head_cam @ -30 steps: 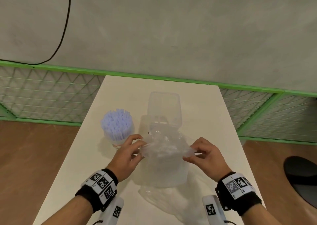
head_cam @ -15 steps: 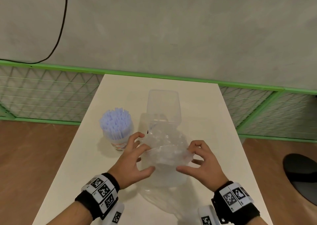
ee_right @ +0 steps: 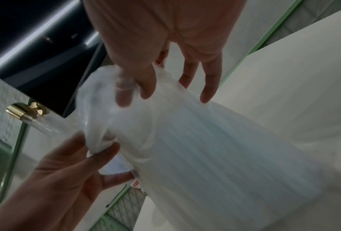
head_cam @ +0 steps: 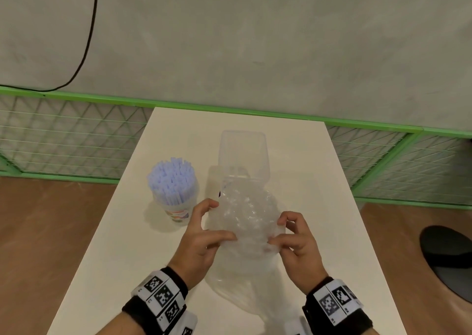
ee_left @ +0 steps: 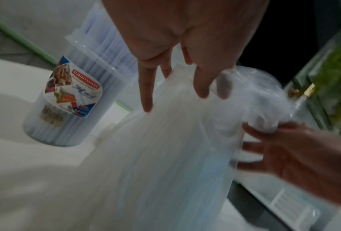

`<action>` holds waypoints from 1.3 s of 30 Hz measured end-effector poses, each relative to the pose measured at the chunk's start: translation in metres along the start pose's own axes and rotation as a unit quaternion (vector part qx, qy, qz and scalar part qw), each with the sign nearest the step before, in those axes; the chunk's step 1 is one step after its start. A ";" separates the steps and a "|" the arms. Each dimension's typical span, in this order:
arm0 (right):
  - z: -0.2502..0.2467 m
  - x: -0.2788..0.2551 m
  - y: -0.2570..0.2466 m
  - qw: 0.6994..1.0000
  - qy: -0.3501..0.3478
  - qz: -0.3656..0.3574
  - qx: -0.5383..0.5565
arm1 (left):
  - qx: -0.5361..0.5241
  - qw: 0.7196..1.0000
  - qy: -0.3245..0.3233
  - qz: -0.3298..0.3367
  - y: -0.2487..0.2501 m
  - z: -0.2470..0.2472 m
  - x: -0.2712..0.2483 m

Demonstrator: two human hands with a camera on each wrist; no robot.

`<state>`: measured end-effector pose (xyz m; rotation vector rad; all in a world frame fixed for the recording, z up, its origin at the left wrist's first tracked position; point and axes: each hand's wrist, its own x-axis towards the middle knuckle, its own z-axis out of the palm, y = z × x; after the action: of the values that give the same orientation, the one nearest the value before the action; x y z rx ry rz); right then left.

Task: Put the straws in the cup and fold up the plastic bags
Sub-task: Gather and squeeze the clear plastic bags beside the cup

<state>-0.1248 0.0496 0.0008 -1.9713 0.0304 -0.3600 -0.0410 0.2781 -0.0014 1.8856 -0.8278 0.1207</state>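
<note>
Both hands grip the plastic bag (head_cam: pixel 249 222) above the table (head_cam: pixel 319 181).
I read the cup (ee_left: pixel 66 100) label only in the left wrist view; head view shows straws (head_cam: pixel 172 181) inside. Left hand (head_cam: pixel 201 240) and right hand (head_cam: pixel 297 242) each pinch the bag's opposite edges between thumb and curled fingers.

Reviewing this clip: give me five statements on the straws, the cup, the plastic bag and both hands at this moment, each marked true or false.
1. The straws stand upright in the cup. True.
2. Both hands hold the plastic bag. True: left hand and right hand each pinch it.
3. The cup lies tipped over. False: it stands upright on the table.
4. The bag is folded flat. False: it is crumpled and bunched.
5. The cup is right of the bag. False: it is on the left.
</note>
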 end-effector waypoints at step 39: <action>0.016 0.022 0.004 0.974 -0.100 0.197 -0.051 | -0.122 0.942 -0.080 -0.304 -0.003 0.021 0.000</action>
<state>-0.0990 0.0582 -0.0031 -2.0376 0.3105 0.1022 -0.0449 0.2615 -0.0135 1.8436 -0.3134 -0.5013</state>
